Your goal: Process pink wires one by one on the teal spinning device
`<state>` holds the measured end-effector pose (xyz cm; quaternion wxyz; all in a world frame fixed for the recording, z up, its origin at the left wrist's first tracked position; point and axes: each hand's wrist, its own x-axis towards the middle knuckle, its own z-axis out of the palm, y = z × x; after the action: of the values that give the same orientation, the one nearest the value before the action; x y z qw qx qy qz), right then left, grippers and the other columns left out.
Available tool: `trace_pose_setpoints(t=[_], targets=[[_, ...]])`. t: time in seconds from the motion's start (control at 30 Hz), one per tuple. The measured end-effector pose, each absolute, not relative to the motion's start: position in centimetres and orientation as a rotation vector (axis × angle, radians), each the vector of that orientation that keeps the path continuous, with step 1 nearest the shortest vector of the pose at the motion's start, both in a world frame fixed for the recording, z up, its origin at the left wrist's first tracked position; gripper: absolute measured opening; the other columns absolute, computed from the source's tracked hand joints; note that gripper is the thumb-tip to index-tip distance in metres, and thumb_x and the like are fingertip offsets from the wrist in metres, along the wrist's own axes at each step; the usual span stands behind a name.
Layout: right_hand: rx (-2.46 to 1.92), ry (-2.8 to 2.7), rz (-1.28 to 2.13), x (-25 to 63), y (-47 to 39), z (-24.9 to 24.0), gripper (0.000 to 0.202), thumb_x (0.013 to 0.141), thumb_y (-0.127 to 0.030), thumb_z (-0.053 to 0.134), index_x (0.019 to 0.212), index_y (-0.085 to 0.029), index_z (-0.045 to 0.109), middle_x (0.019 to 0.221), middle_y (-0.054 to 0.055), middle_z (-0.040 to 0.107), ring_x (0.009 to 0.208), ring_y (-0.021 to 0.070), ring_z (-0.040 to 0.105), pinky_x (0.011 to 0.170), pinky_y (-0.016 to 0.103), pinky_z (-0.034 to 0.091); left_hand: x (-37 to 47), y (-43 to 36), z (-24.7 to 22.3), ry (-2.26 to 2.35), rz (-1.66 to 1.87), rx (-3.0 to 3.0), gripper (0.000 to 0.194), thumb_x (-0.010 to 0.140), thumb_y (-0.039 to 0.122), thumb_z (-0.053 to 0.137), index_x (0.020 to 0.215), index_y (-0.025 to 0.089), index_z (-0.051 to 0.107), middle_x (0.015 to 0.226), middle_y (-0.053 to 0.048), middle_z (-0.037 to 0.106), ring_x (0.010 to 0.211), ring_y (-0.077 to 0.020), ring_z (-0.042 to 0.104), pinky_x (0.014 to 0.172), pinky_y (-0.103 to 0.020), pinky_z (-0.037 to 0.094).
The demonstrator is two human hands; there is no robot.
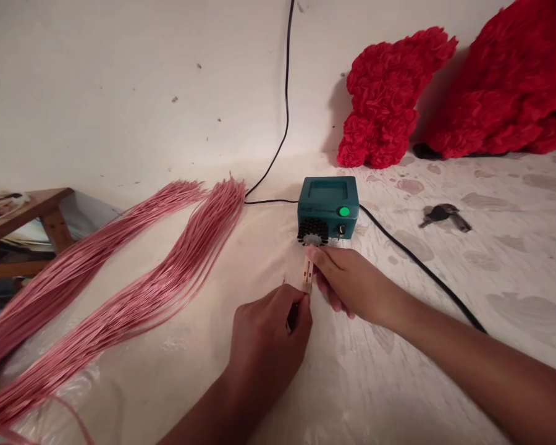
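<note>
Both forearms come in from the bottom of the view and meet just in front of a small teal box (328,207) that sits on a pale, patterned cloth-covered surface (491,259). The right hand (347,281) lies low on the cloth, palm turned inward, its fingers (317,254) closed around a short pale pink strip (307,274) whose far end points at the black toothed wheel (312,232) on the box's front face. The left hand (264,334) is curled into a loose fist just below, thumb and forefinger pinched on the strip's near end; a small dark object (291,317) shows inside that grip, but what it is cannot be told.

The box has a green button (344,211) on its front corner and a shallow recess in its top; whether anything lies in the recess cannot be told. A black cable (417,262) runs from the box toward the lower right, passing close behind the right forearm, and another black cable (285,93) climbs the wall behind.

To the left, two long bundles of pink strands (134,278) sweep across the cloth, well apart from the hands, with bare cloth between. A bunch of keys (442,214) lies to the right of the box, clear of the cable. Two red rosette-covered shapes (389,99) lean against the wall at the back. A wooden bench edge (32,207) shows at far left.
</note>
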<state>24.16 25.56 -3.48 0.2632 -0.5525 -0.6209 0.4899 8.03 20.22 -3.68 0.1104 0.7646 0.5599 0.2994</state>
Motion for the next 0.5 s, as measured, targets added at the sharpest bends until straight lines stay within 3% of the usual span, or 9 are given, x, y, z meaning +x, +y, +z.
trace_pose_setpoints(t=[0.3,0.43,0.5], targets=[[-1.506,-1.668,1.351,24.1,25.8,-3.7,0.05,0.099,-0.055,0.029,0.072,-0.02,0.052,0.061,-0.002,0.053,0.037,0.0095,0.049,0.027,0.021,0.032,7.8,20.3,-3.6,1.628,0.882,2.288,0.018,0.086,0.016,0.054,0.069,0.017,0.062,0.053,0.005,0.057,0.043,-0.0075,0.042,0.046,-0.021,0.031],[-1.523,-1.747,1.35,24.5,26.1,-3.0,0.051,0.098,-0.054,0.029,0.066,-0.021,0.05,0.054,-0.002,0.052,0.035,0.0107,0.047,0.029,0.023,0.033,7.8,20.4,-3.5,1.629,0.847,2.275,0.019,0.087,0.017,0.053,0.07,0.017,0.061,0.055,0.004,0.058,0.044,-0.008,0.043,0.047,-0.021,0.032],[-1.515,-1.821,1.289,25.1,26.5,-2.1,0.049,0.096,-0.053,0.038,0.06,-0.021,0.048,0.051,-0.002,0.049,0.038,0.0113,0.047,0.035,0.024,0.034,7.8,20.5,-3.4,1.622,0.839,2.284,0.02,0.087,0.017,0.052,0.07,0.017,0.061,0.055,0.004,0.058,0.045,-0.0083,0.044,0.047,-0.021,0.032]])
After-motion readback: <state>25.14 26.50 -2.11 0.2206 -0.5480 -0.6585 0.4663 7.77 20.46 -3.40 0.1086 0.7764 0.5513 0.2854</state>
